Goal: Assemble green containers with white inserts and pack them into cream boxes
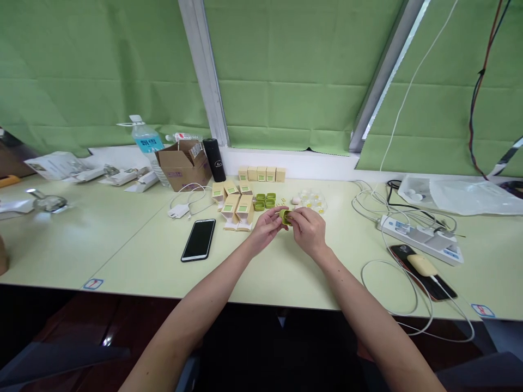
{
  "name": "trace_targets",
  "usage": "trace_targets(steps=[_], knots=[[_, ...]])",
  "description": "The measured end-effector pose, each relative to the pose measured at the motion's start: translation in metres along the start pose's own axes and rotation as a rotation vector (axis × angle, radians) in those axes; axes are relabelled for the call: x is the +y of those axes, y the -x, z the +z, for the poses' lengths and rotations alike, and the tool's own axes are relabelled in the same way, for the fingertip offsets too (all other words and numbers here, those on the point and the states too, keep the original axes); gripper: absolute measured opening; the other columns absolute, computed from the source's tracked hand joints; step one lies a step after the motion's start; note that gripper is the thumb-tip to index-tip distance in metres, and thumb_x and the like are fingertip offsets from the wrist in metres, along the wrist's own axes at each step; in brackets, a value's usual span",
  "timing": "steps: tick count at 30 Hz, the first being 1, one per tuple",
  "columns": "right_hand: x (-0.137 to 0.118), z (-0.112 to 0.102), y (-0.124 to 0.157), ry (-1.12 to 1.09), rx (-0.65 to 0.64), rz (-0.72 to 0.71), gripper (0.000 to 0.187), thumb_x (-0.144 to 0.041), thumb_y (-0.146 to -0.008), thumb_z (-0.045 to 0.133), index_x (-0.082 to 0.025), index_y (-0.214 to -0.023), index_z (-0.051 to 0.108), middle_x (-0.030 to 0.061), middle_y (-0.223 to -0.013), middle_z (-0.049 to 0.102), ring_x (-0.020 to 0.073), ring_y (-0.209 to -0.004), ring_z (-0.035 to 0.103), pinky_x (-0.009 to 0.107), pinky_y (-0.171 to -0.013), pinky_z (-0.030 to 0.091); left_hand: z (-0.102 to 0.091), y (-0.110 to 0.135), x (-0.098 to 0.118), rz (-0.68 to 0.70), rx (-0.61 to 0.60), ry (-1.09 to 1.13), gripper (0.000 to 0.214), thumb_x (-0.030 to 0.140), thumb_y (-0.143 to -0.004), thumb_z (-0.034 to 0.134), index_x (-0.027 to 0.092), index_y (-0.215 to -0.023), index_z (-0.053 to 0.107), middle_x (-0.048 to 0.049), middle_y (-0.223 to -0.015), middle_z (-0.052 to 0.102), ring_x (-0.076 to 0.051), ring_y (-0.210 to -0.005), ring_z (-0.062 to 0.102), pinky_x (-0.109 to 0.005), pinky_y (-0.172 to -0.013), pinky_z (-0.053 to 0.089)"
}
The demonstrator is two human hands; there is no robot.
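Both hands meet over the middle of the pale green table (122, 239). My left hand (266, 228) and my right hand (308, 228) pinch a small green case (285, 216) between their fingertips, just above the table. Behind them lie several more green cases (265, 201) and several small tan boxes (237, 206), some lying open. A row of closed tan boxes (261, 173) stands by the window ledge. A clear plastic tray (312, 200) with small yellow pieces sits just beyond my right hand.
A black phone (199, 239) lies left of my hands, with a white charger (180, 210) behind it. A cardboard box (183, 164), black cylinder (214, 159) and water bottle (147, 142) stand at the back left. A power strip (420, 237), cables and another phone (425, 272) fill the right.
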State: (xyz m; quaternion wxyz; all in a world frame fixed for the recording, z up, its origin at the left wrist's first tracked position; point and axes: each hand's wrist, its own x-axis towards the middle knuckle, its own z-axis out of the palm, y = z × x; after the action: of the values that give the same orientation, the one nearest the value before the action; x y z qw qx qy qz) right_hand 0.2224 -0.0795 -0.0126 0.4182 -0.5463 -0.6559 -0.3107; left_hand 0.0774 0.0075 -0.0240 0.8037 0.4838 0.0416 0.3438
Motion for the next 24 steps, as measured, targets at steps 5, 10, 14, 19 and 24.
trace_targets(steps=[5,10,14,19,24], knots=[[0.000,0.001,0.001,0.040,0.014,-0.027,0.017,-0.017,-0.097,0.057,-0.020,-0.091,0.073,0.0029,-0.080,0.069,0.0128,-0.062,0.052,0.029,-0.062,0.035,0.002,0.001,0.001,-0.010,-0.003,-0.031,0.044,0.030,-0.079,0.084,0.017,-0.119,0.070,-0.0071,-0.099,0.069,-0.015,-0.087,0.064,-0.031,-0.085,0.051],[0.001,0.003,0.005,0.072,-0.014,-0.013,0.021,-0.017,-0.096,0.056,-0.021,-0.085,0.073,0.0009,-0.069,0.060,0.0116,-0.056,0.045,0.028,-0.057,0.032,0.000,0.001,0.000,-0.013,-0.028,-0.077,0.045,0.030,-0.079,0.084,0.017,-0.119,0.070,-0.0068,-0.097,0.070,-0.016,-0.088,0.065,-0.032,-0.086,0.051],[0.004,0.004,0.007,0.037,0.000,-0.037,0.021,-0.017,-0.095,0.057,-0.021,-0.082,0.073,-0.0001,-0.066,0.060,0.0109,-0.055,0.046,0.027,-0.057,0.034,-0.002,0.001,-0.001,-0.027,-0.029,-0.095,0.046,0.030,-0.078,0.085,0.017,-0.119,0.070,-0.0082,-0.100,0.072,-0.017,-0.093,0.066,-0.034,-0.090,0.051],[0.008,0.002,0.005,-0.133,0.015,-0.021,0.014,-0.017,-0.095,0.060,-0.022,-0.095,0.073,0.0019,-0.079,0.072,0.0120,-0.063,0.061,0.026,-0.060,0.044,-0.002,0.000,-0.002,-0.032,-0.008,-0.038,0.048,0.030,-0.076,0.087,0.016,-0.119,0.070,-0.0080,-0.100,0.073,-0.017,-0.091,0.068,-0.035,-0.091,0.052],[0.010,-0.002,0.004,-0.330,0.051,-0.031,0.023,-0.012,-0.094,0.058,-0.023,-0.109,0.070,0.0048,-0.089,0.076,0.0153,-0.073,0.068,0.027,-0.065,0.054,-0.003,-0.001,0.000,-0.005,0.013,0.031,0.049,0.029,-0.078,0.086,0.016,-0.121,0.069,-0.0083,-0.102,0.074,-0.017,-0.089,0.070,-0.033,-0.090,0.053]])
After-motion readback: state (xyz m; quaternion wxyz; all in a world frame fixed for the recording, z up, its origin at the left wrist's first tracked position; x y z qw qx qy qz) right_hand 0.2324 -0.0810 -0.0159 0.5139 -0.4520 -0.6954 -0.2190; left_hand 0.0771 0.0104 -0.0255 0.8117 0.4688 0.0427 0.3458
